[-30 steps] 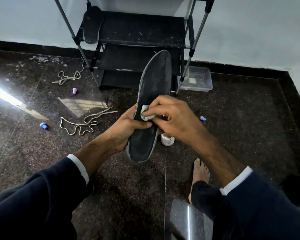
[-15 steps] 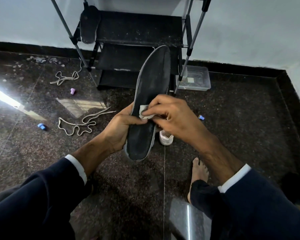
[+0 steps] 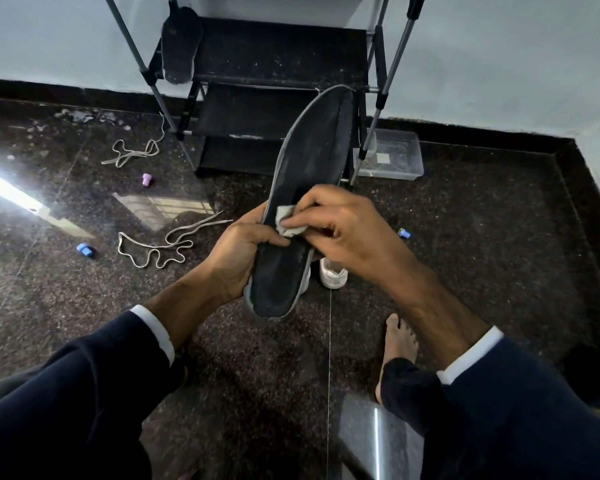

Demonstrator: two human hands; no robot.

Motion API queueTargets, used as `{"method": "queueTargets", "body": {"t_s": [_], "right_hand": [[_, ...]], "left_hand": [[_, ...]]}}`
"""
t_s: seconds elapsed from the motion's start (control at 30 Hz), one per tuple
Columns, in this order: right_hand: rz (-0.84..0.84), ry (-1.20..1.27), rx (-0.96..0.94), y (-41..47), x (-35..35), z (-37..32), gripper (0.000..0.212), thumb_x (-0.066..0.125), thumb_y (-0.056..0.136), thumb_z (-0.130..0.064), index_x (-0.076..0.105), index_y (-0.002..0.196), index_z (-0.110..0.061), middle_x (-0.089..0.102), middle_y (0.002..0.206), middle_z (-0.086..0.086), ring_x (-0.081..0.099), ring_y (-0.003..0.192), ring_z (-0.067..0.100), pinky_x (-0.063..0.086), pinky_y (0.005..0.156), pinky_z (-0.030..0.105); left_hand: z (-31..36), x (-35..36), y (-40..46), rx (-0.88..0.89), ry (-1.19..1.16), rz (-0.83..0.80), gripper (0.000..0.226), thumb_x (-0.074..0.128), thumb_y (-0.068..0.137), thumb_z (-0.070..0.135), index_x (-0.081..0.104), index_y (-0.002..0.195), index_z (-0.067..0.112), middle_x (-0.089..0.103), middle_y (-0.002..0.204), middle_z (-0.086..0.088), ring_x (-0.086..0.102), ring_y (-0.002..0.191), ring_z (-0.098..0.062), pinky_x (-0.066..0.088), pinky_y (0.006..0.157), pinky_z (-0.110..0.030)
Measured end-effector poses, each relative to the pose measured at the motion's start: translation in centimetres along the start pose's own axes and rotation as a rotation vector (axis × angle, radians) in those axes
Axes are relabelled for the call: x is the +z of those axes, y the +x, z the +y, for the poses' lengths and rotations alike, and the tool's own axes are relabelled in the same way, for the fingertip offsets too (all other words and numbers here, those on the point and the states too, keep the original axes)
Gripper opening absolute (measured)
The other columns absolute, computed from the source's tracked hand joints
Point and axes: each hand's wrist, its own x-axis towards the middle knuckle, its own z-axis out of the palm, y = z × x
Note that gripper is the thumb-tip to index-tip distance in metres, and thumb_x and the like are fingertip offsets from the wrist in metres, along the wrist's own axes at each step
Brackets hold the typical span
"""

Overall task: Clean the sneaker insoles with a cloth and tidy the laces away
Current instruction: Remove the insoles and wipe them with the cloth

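My left hand (image 3: 238, 256) grips a dark insole with a grey rim (image 3: 312, 157) at its lower half, toe end pointing up and away. My right hand (image 3: 347, 226) presses a small white cloth (image 3: 286, 221) against the insole's middle. A second dark insole (image 3: 181, 43) leans on the shoe rack's upper left corner. Two pale laces lie loose on the floor: one (image 3: 160, 245) left of my hands, another (image 3: 132, 154) farther back by the rack's leg. A white sneaker (image 3: 333, 273) peeks out on the floor behind my right wrist.
A black shoe rack with metal poles (image 3: 278, 74) stands against the wall. A clear plastic box (image 3: 395, 159) sits to its right. Small caps lie scattered: purple (image 3: 147, 179), blue (image 3: 85, 251), another blue (image 3: 404, 233). My bare foot (image 3: 399, 341) rests on the dark polished floor.
The cloth under my right hand has shifted slightly along the middle of the insole. The insole stays in my left hand's grip, and the view has dipped a little.
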Motion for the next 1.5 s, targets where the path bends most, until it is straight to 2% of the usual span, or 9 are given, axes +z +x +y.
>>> {"method": "queueTargets", "body": {"t_s": [0.13,0.37,0.47,0.53,0.6,0.77,1.03,1.27,1.5], "right_hand": [[0.241,-0.058,0.152,-0.7,-1.9,2.0,0.023,0.075,0.086,-0.001,0.078,0.108,-0.008,0.068,0.101,0.006,0.065,0.096,0.020,0.057,0.082,0.041],[0.065,-0.059,0.017,-0.4,0.1,-0.7,0.024,0.077,0.082,-0.001,0.078,0.105,-0.009,0.065,0.101,0.004,0.059,0.098,0.019,0.050,0.086,0.028],[-0.089,-0.065,-0.101,-0.4,1.2,-1.7,0.021,0.076,0.083,-0.002,0.077,0.103,-0.008,0.064,0.101,0.005,0.059,0.096,0.021,0.052,0.079,0.036],[-0.086,-0.100,-0.106,-0.4,0.7,-1.2,0.023,0.077,0.083,-0.001,0.076,0.105,-0.007,0.065,0.102,0.006,0.060,0.096,0.022,0.053,0.080,0.035],[0.020,-0.150,-0.037,-0.4,-0.4,-0.2,0.026,0.076,0.083,0.000,0.076,0.108,-0.006,0.066,0.102,0.007,0.061,0.097,0.022,0.052,0.084,0.031],[0.271,-0.158,0.094,-0.7,-1.5,0.9,0.023,0.073,0.086,0.003,0.077,0.108,-0.004,0.068,0.101,0.008,0.064,0.096,0.024,0.054,0.085,0.033],[-0.140,-0.026,-0.132,-0.5,2.3,-2.6,0.016,0.074,0.086,-0.002,0.076,0.101,-0.007,0.064,0.103,0.005,0.058,0.096,0.019,0.053,0.081,0.035],[0.258,-0.107,0.076,-0.3,0.4,-0.1,0.023,0.077,0.082,0.003,0.077,0.105,-0.002,0.068,0.099,0.009,0.064,0.094,0.026,0.053,0.086,0.034],[-0.088,0.096,-0.110,-0.3,2.8,-3.0,0.021,0.076,0.085,-0.002,0.077,0.105,-0.007,0.065,0.102,0.004,0.060,0.096,0.016,0.051,0.084,0.032]], "left_hand": [[-0.1,0.3,0.0,-0.046,-0.122,-0.063,0.062,0.032,0.078,-0.021,0.056,0.131,0.001,0.065,0.127,-0.028,0.063,0.117,-0.045,0.047,0.103,-0.064],[0.4,0.0,-0.3,0.002,-0.178,0.018,0.038,0.036,0.106,0.022,0.060,0.128,0.003,0.074,0.112,-0.013,0.073,0.097,-0.021,0.061,0.086,-0.034],[0.6,-0.2,-0.2,-0.002,-0.136,0.030,0.046,0.035,0.108,0.031,0.051,0.141,0.002,0.063,0.136,-0.019,0.064,0.122,-0.030,0.051,0.105,-0.040],[0.4,-0.2,0.0,0.001,-0.129,0.046,0.042,0.035,0.109,0.029,0.056,0.135,0.003,0.067,0.130,-0.017,0.067,0.116,-0.027,0.055,0.100,-0.037],[0.2,-0.2,0.2,0.021,-0.124,0.052,0.037,0.037,0.108,0.025,0.062,0.127,0.005,0.073,0.118,-0.013,0.072,0.105,-0.022,0.058,0.092,-0.034],[0.2,-0.1,0.2,0.013,-0.072,0.053,0.043,0.042,0.106,0.027,0.053,0.141,0.003,0.060,0.139,-0.022,0.059,0.123,-0.033,0.046,0.111,-0.048],[0.6,-0.8,0.2,0.021,-0.182,-0.018,0.049,0.031,0.111,0.031,0.040,0.149,0.002,0.054,0.144,-0.026,0.054,0.133,-0.038,0.044,0.112,-0.047],[0.0,0.5,0.5,0.093,-0.143,0.056,0.047,0.037,0.109,0.025,0.042,0.148,0.000,0.061,0.135,-0.019,0.064,0.118,-0.028,0.049,0.109,-0.044],[1.1,-1.0,0.4,0.119,-0.200,0.028,0.048,0.029,0.111,0.032,0.035,0.151,0.006,0.049,0.149,-0.026,0.050,0.136,-0.044,0.041,0.112,-0.057]]}}
